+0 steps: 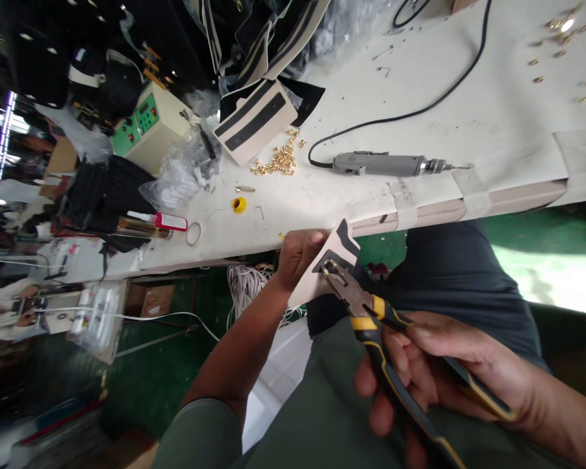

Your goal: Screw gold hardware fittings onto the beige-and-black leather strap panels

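My left hand (297, 255) grips a beige panel with black strips (308, 286) by its edge, near the table's front edge. In my right hand (444, 348) is a pair of pliers (359, 301) with black and yellow handles, the fingers wrapped around them. The jaws meet the black strip of the panel, at a small metal fitting whose exact kind I cannot make out. A similar beige panel (256, 124) lies on the table, and beside it is a pile of small brass-coloured fasteners (278, 159).
A grey corded rotary tool (381, 163) rests along the white table (351, 176). Loose brass pieces (559, 53) are scattered at the far right. Leftward are a yellow ring (239, 205), a red-and-white bottle (170, 222) and a control box (149, 124). Another person's hands (28, 305) show far left.
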Available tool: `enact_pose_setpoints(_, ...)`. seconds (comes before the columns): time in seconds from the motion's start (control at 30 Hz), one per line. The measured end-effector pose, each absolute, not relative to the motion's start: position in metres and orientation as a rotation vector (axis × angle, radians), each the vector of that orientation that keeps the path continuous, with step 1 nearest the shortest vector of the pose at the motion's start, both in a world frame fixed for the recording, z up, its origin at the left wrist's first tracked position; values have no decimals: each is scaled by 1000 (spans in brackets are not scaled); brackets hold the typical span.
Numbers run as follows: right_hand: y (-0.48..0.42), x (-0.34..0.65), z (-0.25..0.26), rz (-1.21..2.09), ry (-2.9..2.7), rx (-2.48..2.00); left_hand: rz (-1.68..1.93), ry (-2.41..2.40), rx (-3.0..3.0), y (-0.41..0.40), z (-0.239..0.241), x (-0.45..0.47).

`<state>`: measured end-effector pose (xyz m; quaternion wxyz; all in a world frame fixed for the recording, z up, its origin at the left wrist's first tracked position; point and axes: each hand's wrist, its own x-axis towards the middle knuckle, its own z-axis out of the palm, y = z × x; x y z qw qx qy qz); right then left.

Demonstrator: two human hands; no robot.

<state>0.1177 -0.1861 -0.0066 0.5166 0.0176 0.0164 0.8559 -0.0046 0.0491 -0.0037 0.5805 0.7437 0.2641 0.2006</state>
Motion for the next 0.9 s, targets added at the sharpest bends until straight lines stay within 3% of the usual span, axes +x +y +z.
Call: enact_pose_setpoints(0.9,-198,118,-1,2092,164,-8,521,398,2189,38,-10,-14)
